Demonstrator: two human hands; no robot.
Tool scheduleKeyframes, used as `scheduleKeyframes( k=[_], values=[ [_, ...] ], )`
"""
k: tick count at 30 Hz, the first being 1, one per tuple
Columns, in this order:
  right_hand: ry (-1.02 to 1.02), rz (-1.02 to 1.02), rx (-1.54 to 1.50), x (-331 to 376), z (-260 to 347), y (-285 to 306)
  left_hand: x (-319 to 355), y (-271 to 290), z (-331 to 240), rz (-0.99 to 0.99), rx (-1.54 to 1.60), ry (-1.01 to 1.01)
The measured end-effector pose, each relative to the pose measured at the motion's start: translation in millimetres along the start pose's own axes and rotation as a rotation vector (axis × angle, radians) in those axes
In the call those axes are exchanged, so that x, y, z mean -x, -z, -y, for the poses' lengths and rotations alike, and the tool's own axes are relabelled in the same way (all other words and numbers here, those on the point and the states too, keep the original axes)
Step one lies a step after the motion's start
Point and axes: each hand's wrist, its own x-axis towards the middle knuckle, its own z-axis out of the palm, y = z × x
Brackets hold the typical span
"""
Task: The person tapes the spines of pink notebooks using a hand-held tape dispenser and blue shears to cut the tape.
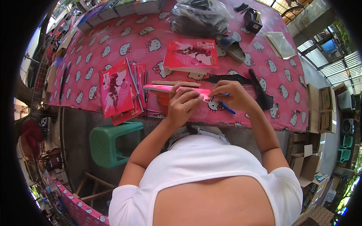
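Observation:
At the table's near edge my left hand [184, 106] is closed round a pink-red notebook [157, 88], which it holds nearly edge-on. My right hand [234, 97] meets the notebook's right end with its fingers pinched. A pair of blue-handled pliers [227, 109] sticks out below that hand, gripped in it; the tool's jaws are hidden. Just behind the notebook lies a tan wooden strip [176, 83]. To the left are several red notebooks [116, 87], some with wire spirals along the edge. Beyond my hands rests a stack of red notebooks or covers [191, 54].
A black brush-like strip [260, 88] and a dark flat piece [229, 78] lie right of my hands. Farther back are a sandal [231, 48], a plastic bag [201, 17], a tape dispenser [253, 20] and clear sleeves [279, 44]. A green stool [109, 145] stands at the left.

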Motion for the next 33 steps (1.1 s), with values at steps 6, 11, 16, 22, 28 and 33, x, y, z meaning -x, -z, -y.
scheduleKeyframes(
  k=[6, 11, 16, 22, 28, 33],
  values=[
    [0.075, -0.081, 0.097, 0.2, 2.4, -3.6, -7.8, 2.0, -2.9, -0.021, 0.035, 0.048],
    [0.009, -0.073, 0.157, 4.3, 5.4, -0.4, -19.3, -0.7, -2.2, -0.017, 0.006, 0.162],
    [-0.243, -0.242, 0.063, 1.4, 3.2, -17.2, -37.1, 4.5, -2.8, -0.007, -0.129, 0.292],
    [-0.009, -0.318, 0.308, -4.6, -1.9, -26.6, -27.9, 4.1, 6.1, 0.002, -0.097, 0.286],
    [-0.038, -0.362, 0.342, -10.8, 6.7, -29.5, -26.9, 1.6, 5.0, -0.024, -0.122, 0.286],
    [-0.108, -0.307, 0.416, -6.4, 8.7, -30.7, -25.2, 1.1, 5.4, -0.022, -0.136, 0.264]
  ],
)
